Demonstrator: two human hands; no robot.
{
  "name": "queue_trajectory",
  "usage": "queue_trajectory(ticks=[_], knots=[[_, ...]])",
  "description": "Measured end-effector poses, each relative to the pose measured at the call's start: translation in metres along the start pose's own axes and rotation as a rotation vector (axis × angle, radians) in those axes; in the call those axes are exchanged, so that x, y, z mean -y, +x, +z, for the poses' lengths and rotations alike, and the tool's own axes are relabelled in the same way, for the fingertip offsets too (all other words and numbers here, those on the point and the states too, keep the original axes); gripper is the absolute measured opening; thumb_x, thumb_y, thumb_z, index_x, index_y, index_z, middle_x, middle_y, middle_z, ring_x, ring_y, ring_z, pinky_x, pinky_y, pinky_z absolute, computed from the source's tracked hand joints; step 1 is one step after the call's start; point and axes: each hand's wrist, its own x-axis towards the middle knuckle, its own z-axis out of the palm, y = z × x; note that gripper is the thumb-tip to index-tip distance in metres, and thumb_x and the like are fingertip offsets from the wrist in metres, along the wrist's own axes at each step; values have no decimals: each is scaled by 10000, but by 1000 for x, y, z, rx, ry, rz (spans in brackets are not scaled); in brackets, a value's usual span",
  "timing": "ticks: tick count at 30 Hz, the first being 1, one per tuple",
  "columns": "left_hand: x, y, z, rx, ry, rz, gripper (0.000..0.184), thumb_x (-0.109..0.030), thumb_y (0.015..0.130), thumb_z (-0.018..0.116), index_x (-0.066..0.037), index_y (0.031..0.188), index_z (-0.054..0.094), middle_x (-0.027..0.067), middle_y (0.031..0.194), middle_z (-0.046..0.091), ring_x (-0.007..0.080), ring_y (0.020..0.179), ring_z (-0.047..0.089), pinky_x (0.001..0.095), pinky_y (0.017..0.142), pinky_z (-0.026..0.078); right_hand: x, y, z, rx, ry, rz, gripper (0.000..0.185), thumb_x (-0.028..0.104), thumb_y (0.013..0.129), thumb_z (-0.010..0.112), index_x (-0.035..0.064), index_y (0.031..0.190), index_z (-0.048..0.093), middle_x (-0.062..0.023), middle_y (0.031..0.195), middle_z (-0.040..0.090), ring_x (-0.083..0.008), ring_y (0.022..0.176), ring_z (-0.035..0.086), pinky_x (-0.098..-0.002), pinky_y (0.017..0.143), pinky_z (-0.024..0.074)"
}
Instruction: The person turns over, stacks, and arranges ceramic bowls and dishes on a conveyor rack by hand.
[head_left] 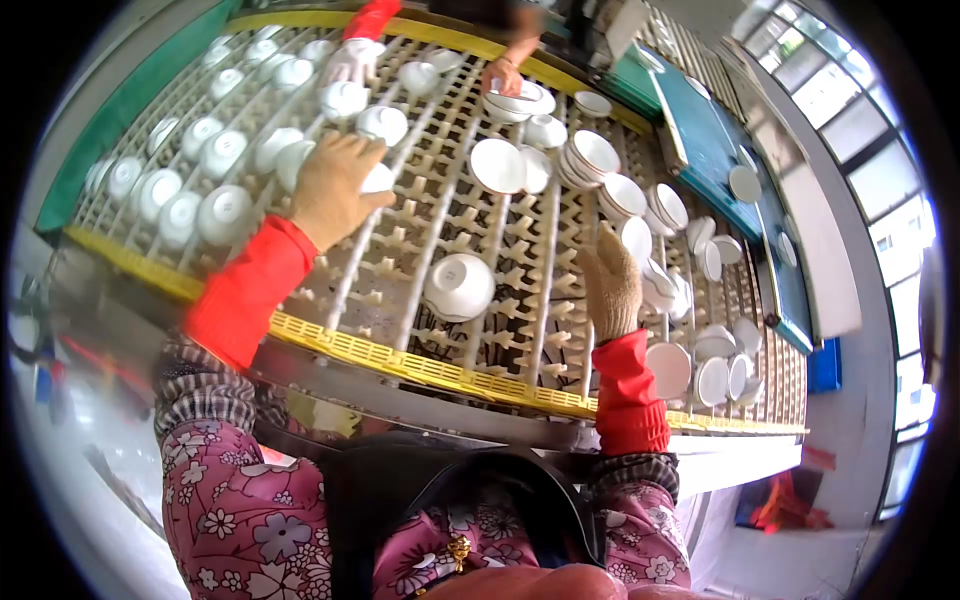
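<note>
My left hand (340,190), in a tan glove, is over the left part of a pegged rack. Its fingers and thumb curve round a white bowl (378,180), mostly hidden by the glove. Another bowl (292,165) sits just left of the fingers. My right hand (610,283), gloved as well, points away from me with its fingers stretched out. It is beside a white bowl (634,240) in the right-hand group; whether it touches is unclear. Between my hands, one upside-down bowl (460,287) rests on the pegs.
Several upturned bowls (222,155) stand in rows at left; stacked and tilted bowls (592,155) crowd the right. Across the rack are another person's white-gloved hand (355,60) and a bare hand (503,76) at bowls. A yellow edge strip (430,372) runs along the near side.
</note>
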Motion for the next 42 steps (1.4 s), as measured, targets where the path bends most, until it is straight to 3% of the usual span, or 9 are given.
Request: queue_trajectory(ticks=[4,12,20,24,25,28,31,36,42], knots=[[-59,38,17,207,83,107,819,-608,875,923,-53,1443,720,90,1265,757,246,1282,658,431,1149,476,-10,7,-44,-140,-392,5,792,350,864,918,-65,1502,696,-317,1440,755,-473,1318,740,-514,1115,596],[-128,101,68,451,352,-18,323,-441,1087,689,-243,1267,869,-18,1313,839,195,1410,657,463,1280,325,-71,49,-27,-4,-778,-59,609,522,832,909,52,1210,822,-264,1071,820,-463,1047,787,-604,950,601],[-77,96,126,425,60,-241,472,-557,1080,714,-130,1097,914,152,1127,873,337,1149,789,494,1187,468,-95,60,17,2,-848,5,497,485,991,669,26,996,859,-293,981,831,-476,966,818,-598,1018,603],[-50,74,102,406,-507,-410,593,-582,1120,706,-13,1218,845,278,1117,824,401,1079,808,500,1019,621,-103,38,6,-38,-602,-171,439,387,999,702,-34,956,817,-306,918,795,-527,934,771,-618,933,595],[-32,57,107,336,-376,-159,484,-462,1118,731,-15,1277,826,235,1115,818,384,1080,816,473,1020,634,-115,31,7,-26,-530,-159,432,378,994,716,-42,947,807,-307,904,786,-532,923,761,-620,910,593],[-20,25,20,429,-325,-157,326,-253,1097,704,-45,1328,802,186,1195,812,353,1169,787,472,1050,617,-85,8,-4,45,-469,-126,412,373,973,770,-37,932,788,-299,891,767,-517,884,741,-601,827,568],[28,-44,-25,119,-262,-30,306,-166,1058,696,-68,1340,767,172,1208,815,377,1159,784,477,1023,610,-78,2,-5,62,-259,13,425,386,1009,784,-34,950,781,-236,842,765,-403,803,753,-507,770,569],[79,-106,-99,261,-16,-280,361,-223,1098,655,-95,1426,739,200,1291,805,409,1201,767,490,1049,580,-70,9,-3,144,245,230,299,274,1068,787,8,1205,807,-120,944,779,-177,880,721,-377,766,586],[88,-110,-66,452,278,-710,587,-492,1091,658,-74,1496,731,259,1383,780,415,1289,740,549,1104,555,47,18,18,283,343,-316,391,211,1039,842,1,1347,722,-195,1124,803,-287,1032,778,-433,902,638]])
